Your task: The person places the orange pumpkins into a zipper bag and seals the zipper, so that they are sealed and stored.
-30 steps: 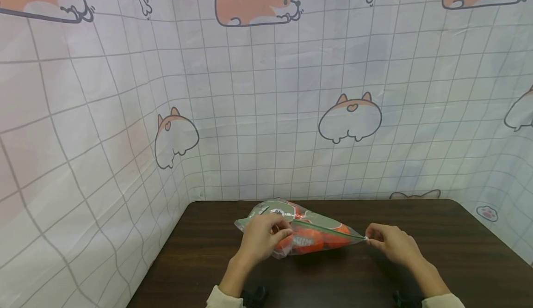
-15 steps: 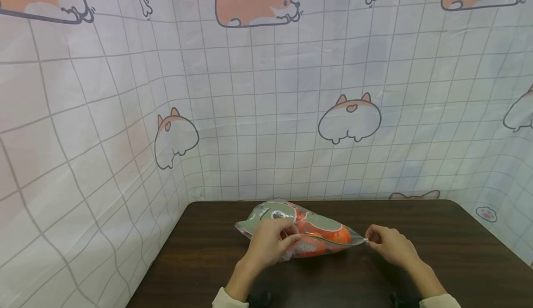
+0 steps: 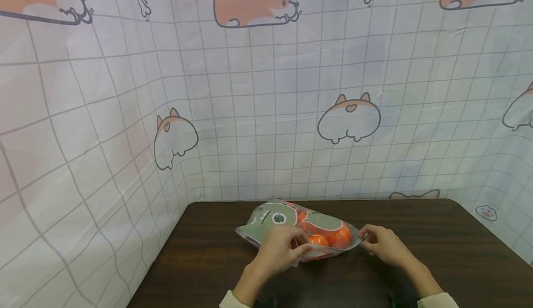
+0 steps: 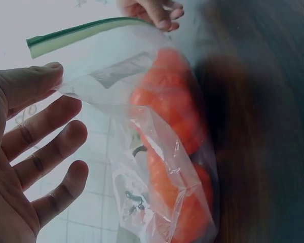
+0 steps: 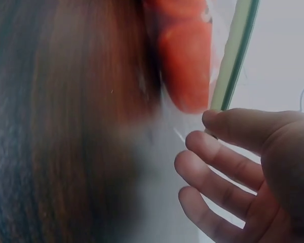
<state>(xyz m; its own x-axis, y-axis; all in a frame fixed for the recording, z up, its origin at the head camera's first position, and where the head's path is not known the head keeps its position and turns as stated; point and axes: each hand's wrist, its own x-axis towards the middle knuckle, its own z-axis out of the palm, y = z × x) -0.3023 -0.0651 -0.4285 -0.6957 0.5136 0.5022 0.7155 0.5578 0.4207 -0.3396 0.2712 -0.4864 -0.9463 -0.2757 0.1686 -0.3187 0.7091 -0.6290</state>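
A clear zip bag (image 3: 326,222) with a green cartoon face printed on it lies on its side on the table, holding several orange mandarins (image 3: 340,237). My left hand (image 3: 280,251) pinches the bag's plastic near its front edge, between thumb and forefinger; its other fingers are spread in the left wrist view. At the bag's right corner, my right hand (image 3: 385,244) pinches the end of the green zip strip (image 5: 236,55) between thumb and forefinger. That strip (image 4: 86,35) also shows in the left wrist view, above the left thumb.
A dark brown wooden table (image 3: 200,257) carries the bag. Behind and to the left hangs a white gridded cloth (image 3: 266,160) printed with cartoon dogs. Beige sleeves (image 3: 437,300) cover both forearms.
My left hand has moved to the right and nearer to me, drawing the bag's edge along. More of the printed face and mandarins shows. My right hand has shifted slightly left.
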